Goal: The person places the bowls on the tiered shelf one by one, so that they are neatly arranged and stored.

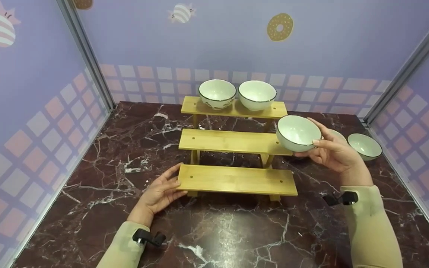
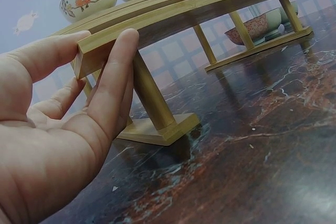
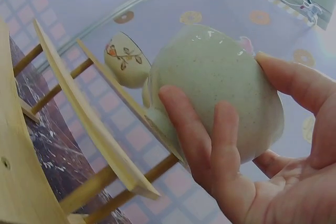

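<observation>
My right hand (image 1: 335,152) holds a pale bowl (image 1: 298,132) with a dark rim, thumb near the rim and fingers under its side. The bowl is raised at the right end of the middle step of a three-step wooden display stand (image 1: 237,179). In the right wrist view its plain speckled outside (image 3: 220,87) faces the camera. At the stand's lowest step, my left hand (image 1: 162,191) grips the left end between thumb and fingers. Two bowls sit side by side on the top step, a left one (image 1: 218,90) with painted flowers and a right one (image 1: 257,95).
Right of the stand, a bowl (image 1: 365,146) rests on the dark marbled table (image 1: 229,238), beside another bowl (image 1: 335,136) partly hidden by my right hand. A reddish patterned bowl (image 2: 247,31) shows behind the stand's legs. Patterned walls (image 1: 229,41) enclose the back and sides.
</observation>
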The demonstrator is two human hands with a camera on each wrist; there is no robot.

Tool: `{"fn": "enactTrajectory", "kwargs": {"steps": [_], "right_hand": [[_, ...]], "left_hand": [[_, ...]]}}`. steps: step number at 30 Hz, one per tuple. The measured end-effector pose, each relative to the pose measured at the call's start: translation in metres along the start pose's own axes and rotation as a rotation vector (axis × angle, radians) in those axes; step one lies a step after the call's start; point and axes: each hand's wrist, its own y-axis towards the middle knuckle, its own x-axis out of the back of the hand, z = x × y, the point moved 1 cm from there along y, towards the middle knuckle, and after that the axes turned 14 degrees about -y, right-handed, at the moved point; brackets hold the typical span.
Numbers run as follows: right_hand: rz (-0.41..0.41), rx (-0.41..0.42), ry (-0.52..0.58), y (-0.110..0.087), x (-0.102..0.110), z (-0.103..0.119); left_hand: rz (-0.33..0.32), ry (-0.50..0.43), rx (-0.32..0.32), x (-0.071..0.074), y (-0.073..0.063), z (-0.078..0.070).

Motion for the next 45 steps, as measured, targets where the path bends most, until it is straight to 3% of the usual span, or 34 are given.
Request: {"fn": "enactTrajectory", "kwargs": {"steps": [21, 45], "right_hand": [[-0.064, -0.074, -0.052, 0.050, -0.025, -0.009], [-0.123, -0.198, -0.051, 0.118, -0.078, -0.030]], "left_hand": [[0.004, -0.012, 0.002, 0.001, -0.001, 0.000], [0.001, -0.011, 0.002, 0.000, 0.000, 0.000]]}}
